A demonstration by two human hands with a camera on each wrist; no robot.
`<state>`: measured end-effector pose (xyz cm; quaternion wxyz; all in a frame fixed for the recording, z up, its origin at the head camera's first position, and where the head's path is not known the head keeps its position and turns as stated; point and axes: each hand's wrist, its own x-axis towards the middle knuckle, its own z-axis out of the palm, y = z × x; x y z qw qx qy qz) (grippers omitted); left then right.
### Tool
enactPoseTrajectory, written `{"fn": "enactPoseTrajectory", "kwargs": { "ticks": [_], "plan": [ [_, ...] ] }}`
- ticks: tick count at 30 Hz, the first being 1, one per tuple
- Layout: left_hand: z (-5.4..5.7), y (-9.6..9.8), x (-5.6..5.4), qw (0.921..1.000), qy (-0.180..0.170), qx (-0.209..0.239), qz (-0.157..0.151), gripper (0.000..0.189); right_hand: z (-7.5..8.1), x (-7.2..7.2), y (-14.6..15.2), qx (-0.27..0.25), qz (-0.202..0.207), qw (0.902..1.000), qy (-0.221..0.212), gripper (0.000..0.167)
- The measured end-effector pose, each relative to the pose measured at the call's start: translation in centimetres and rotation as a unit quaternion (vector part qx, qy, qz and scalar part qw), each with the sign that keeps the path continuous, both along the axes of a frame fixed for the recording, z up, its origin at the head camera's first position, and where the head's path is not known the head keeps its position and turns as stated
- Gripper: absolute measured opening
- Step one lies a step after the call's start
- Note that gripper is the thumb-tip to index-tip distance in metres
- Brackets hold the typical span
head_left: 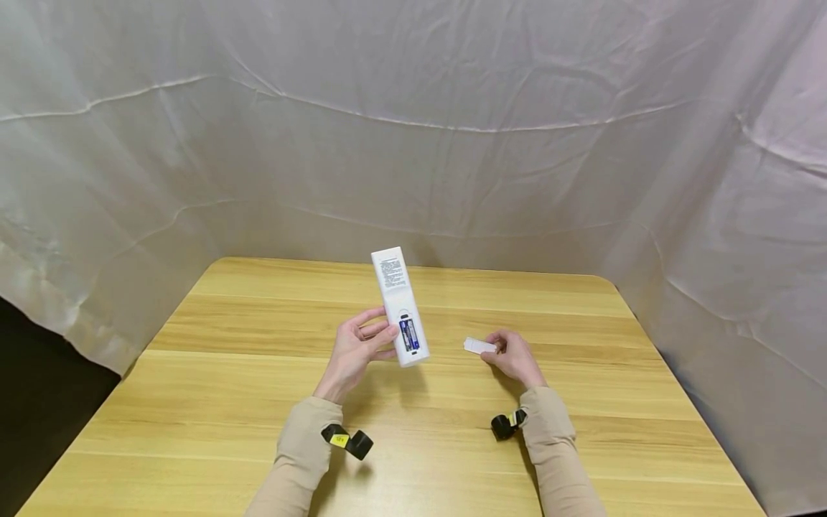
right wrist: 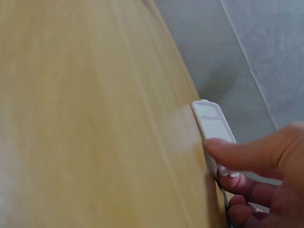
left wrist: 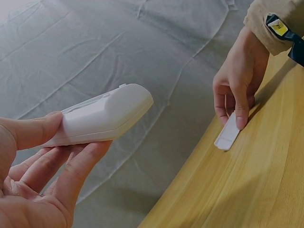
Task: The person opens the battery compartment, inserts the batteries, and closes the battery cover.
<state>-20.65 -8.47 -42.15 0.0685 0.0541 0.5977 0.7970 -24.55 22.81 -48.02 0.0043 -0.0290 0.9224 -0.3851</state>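
Note:
My left hand (head_left: 352,350) grips a white remote control (head_left: 402,305) by its side, thumb on the back face and fingers beneath. The remote's back faces the head camera, with a printed label near the top. Its battery bay lies uncovered, and two blue batteries (head_left: 410,335) sit side by side in it. Off to the right, my right hand (head_left: 515,355) pinches a small white battery cover (head_left: 479,346) between thumb and fingers, low over the table. In the right wrist view the inner side of the cover (right wrist: 213,121) shows, with a small tab at its far end.
Both hands are over a wooden table (head_left: 213,402) with rounded far corners. Pale grey cloth (head_left: 413,179) hangs behind it and along the sides. A black strapped camera (head_left: 349,440) is on the left sleeve, and another black camera (head_left: 507,424) is on the right sleeve.

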Motion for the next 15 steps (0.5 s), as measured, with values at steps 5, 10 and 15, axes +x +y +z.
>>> {"fn": "enactPoseTrajectory", "kwargs": {
  "ticks": [5,10,15],
  "plan": [
    [0.0,0.0,0.0,1.0000,-0.002,-0.001,0.000,0.051,-0.1,-0.1,0.4,-0.048,0.012,0.9985,-0.023,0.030],
    [0.0,0.0,0.0,1.0000,-0.002,-0.001,0.001,0.052,-0.1,-0.2,0.9,-0.129,0.002,0.9896,-0.064,0.036],
    [0.0,0.1,-0.1,1.0000,-0.002,0.002,0.003,0.051,-0.4,-0.3,1.1,-0.191,-0.040,0.9789,-0.059,0.029]
  ]
}}
